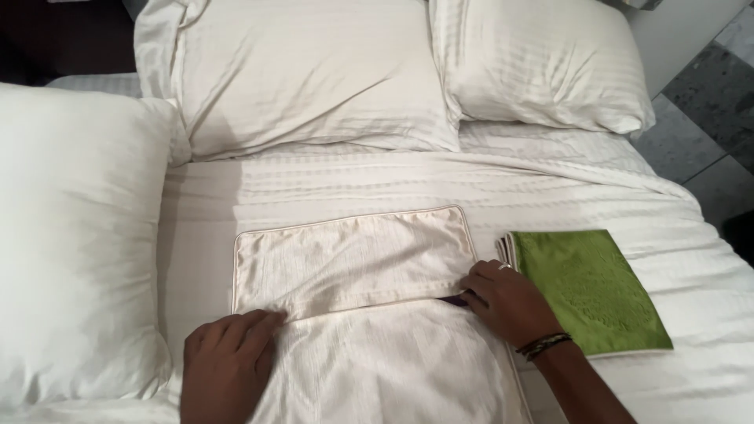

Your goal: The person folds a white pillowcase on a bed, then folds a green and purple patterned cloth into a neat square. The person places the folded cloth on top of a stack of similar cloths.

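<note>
At the near edge of the bed (471, 184), approx. in the middle, lies a cream satin pillow cover (353, 263), and both hands are on it. The far part of the cover is folded over toward the person, so there is a flap w/ piped edge on top of the lower part, and the fold line runs left to right between the two hands.

The left hand (228, 361) lies palm down at the left end of the flap edge, fingers together and a bit curled; it presses or pinches the cloth, but I cannot tell if it really grips. The right hand (506, 302) is at the right end of the same edge, fingers bent onto the cloth, w/ a ring and a dark bracelet (543, 344) on the wrist. Something dark shows just under its fingertips; too small to say what.

Judging from this: one fold is done, the flap is not yet flat at the corners, and the lower half of the cover is unfolded.

Just beside the right hand, toward the right edge of the bed, lies a green folded cover (593, 290), neat, already finished it seems. At the head of the bed are two white striped pillows (314, 78), and a big plain white pillow (75, 235) is at the left edge.
</note>
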